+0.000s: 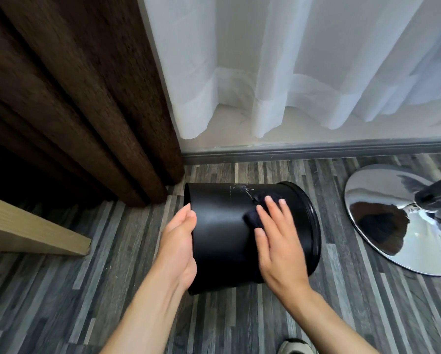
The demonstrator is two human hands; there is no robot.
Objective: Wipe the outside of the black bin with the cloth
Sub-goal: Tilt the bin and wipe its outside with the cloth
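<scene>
Here, one black bin (222, 233) lies tipped on its side above the striped grey floor (61, 290), its rim end to the right and its base end to the left. One dark cloth (251, 217) sits on its upper wall near pale scuff marks (242, 190). The right hand (275, 241) lies flat, fingers spread, pressing the cloth to the bin. The left hand (179, 245) cups the base end, fingers together. Around them: one brown curtain (73, 98), one white sheer curtain (291, 60), one chrome stool base (403, 221), one light wooden board (32, 231), one shoe (294, 347).
</scene>
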